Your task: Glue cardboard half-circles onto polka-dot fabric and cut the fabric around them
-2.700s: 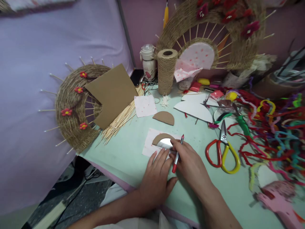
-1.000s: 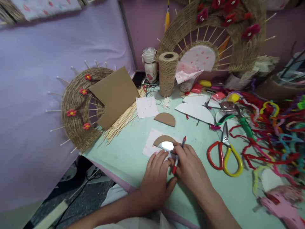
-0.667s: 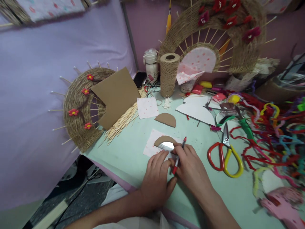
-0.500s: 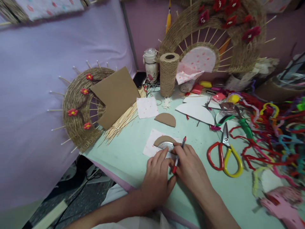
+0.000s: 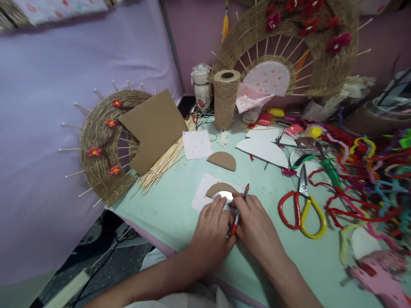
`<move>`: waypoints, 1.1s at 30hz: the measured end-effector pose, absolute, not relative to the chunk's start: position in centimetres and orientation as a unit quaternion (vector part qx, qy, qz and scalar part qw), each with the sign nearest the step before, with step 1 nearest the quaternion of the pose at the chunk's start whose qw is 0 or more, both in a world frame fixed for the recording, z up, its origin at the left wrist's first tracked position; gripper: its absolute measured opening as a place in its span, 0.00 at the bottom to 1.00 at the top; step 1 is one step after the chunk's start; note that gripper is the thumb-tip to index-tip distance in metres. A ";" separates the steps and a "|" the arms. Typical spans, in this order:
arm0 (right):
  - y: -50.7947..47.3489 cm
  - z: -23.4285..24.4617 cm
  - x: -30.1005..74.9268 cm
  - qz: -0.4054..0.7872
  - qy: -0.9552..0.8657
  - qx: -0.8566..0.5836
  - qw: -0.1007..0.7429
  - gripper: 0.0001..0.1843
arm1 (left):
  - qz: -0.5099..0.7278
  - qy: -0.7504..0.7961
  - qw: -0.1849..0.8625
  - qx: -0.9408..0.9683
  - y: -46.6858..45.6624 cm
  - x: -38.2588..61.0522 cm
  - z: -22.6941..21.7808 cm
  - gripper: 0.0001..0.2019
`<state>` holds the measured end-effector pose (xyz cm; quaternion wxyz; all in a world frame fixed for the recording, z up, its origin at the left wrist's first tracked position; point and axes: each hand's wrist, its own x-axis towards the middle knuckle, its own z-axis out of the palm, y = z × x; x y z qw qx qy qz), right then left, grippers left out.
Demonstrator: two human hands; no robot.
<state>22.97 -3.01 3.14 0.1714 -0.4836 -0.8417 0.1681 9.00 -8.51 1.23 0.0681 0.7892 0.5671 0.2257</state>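
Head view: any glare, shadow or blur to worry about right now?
Head view: white glare washes out the silvery half-round plate; same view, soft shadow on the green table beside the right forearm; same view, pipe cleaners look smeared toward the edge, scissors fairly crisp.

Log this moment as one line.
left hand: on shiny semicircular protractor; right hand: holding red-ended pen; beneath: brown cardboard semicircle, red-spotted white sheet

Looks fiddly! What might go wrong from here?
The shiny protractor could slip on the cardboard half-disc, as only the left hand and right hand seem to steady it. The red-ended pen in the right hand might mark the dotted sheet if uncapped; I can't tell.
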 end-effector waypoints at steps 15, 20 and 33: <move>-3.1 2.9 23.1 0.170 -0.842 -0.487 0.160 0.16 | 0.249 0.557 0.103 0.785 -8.5 8.7 1.1 0.12; -3.1 2.9 23.1 0.159 -0.844 -0.486 0.160 0.17 | 0.229 0.571 0.096 0.782 -8.6 8.7 1.1 0.14; -3.0 2.8 23.1 0.166 -0.846 -0.481 0.157 0.17 | 0.190 0.587 0.097 0.781 -8.5 8.8 1.5 0.19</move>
